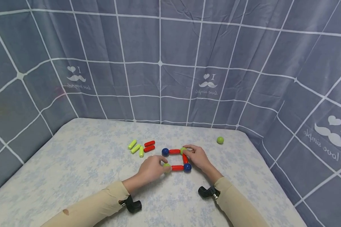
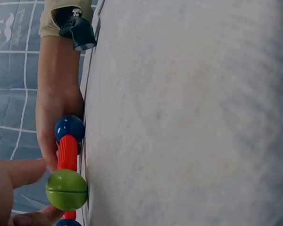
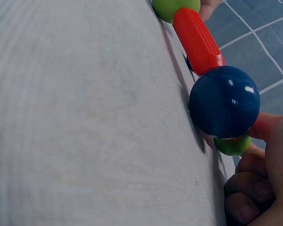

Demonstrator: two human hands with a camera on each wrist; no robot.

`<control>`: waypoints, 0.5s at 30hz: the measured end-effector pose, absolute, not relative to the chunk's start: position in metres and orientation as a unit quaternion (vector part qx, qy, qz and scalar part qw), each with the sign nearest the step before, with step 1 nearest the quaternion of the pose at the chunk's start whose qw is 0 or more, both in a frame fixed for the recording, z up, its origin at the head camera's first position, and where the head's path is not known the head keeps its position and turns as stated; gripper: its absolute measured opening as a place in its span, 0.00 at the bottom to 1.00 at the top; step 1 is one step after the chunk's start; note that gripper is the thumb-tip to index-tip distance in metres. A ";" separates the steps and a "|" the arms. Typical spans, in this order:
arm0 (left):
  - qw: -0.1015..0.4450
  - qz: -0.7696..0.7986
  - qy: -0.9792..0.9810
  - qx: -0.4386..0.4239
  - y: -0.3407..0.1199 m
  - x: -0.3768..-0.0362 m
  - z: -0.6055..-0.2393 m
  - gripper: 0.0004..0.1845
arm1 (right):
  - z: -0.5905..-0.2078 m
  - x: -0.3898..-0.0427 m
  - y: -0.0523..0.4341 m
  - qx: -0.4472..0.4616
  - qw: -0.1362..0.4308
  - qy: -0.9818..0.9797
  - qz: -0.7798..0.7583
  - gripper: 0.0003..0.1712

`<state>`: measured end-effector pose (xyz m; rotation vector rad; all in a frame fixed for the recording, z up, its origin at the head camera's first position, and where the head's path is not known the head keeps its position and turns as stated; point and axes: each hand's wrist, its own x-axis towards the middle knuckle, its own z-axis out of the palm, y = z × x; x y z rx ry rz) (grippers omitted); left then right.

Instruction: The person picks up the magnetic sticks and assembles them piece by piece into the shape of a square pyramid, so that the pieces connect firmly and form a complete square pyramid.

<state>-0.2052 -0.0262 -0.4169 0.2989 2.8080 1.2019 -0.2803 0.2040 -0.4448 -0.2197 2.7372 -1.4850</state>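
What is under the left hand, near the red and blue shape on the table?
Under the left hand a green ball shows, pinched at the end of a red rod that runs to a blue ball. The fingers cover part of the ball.

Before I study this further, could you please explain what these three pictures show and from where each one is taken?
A person works with two bare hands; there is no machine. The wide picture comes from a camera on the head, the two close ones from cameras on each wrist. On the table lies a partly built frame of red rods joined by blue balls and green balls. The left hand pinches a green ball at one corner; the right hand holds another green ball. Spare yellow-green rods, two loose red rods and a loose green ball lie nearby.
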 end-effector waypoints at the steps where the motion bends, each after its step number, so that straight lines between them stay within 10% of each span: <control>1: 0.034 0.400 0.911 0.091 -0.028 -0.206 -0.418 0.18 | -0.445 -0.280 0.204 -0.071 0.010 0.876 -0.476 0.20; 15: -0.069 0.398 0.914 -0.027 -0.055 -0.240 -0.425 0.22 | -0.446 -0.278 0.204 -0.075 0.008 0.873 -0.483 0.20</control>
